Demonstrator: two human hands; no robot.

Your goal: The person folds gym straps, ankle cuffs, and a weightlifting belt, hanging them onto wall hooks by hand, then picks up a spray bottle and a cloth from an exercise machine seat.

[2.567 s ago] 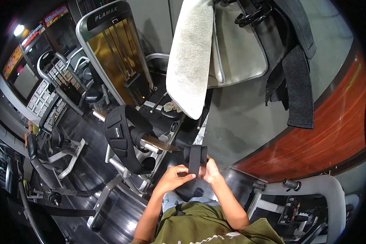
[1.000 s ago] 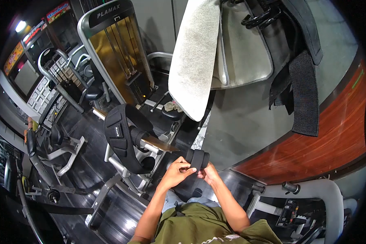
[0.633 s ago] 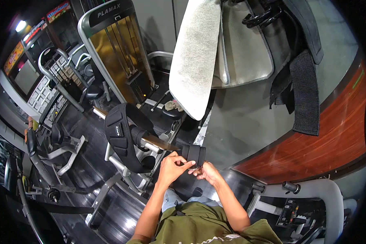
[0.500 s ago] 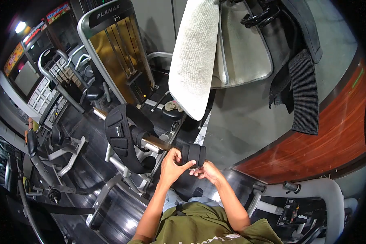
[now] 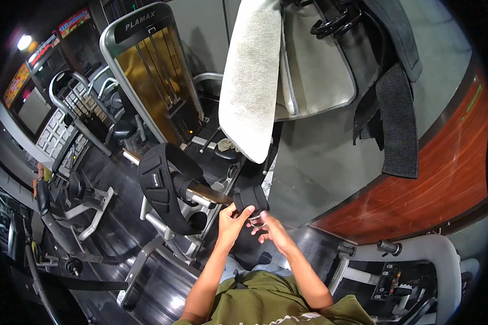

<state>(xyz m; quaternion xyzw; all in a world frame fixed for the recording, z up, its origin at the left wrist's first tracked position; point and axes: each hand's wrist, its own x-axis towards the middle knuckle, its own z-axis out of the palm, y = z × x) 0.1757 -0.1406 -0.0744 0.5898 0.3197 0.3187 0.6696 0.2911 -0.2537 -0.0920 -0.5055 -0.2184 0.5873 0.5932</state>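
Note:
A black rolled strap [image 5: 251,199] sits at the end of the machine's bar, between my two hands. My left hand [image 5: 231,222] holds it from the left, with the thumb pressed on its lower side. Just below and to its right, my right hand [image 5: 271,232] has its fingers apart and partly curled, close to a small metal ring [image 5: 256,221] under the roll. A wide black padded belt [image 5: 158,181] hangs looped round the bar to the left of my hands.
White pads [image 5: 255,76] and a black woven strap [image 5: 397,122] hang close at the upper right. A weight-stack machine [image 5: 146,70] stands behind, a reddish wood panel [image 5: 417,184] curves along the right, and a grey machine frame [image 5: 439,260] is at the lower right.
The black roll and my left hand have shifted slightly left. My right hand's fingers have spread, and the metal ring shows more. The whole view has shifted a little.

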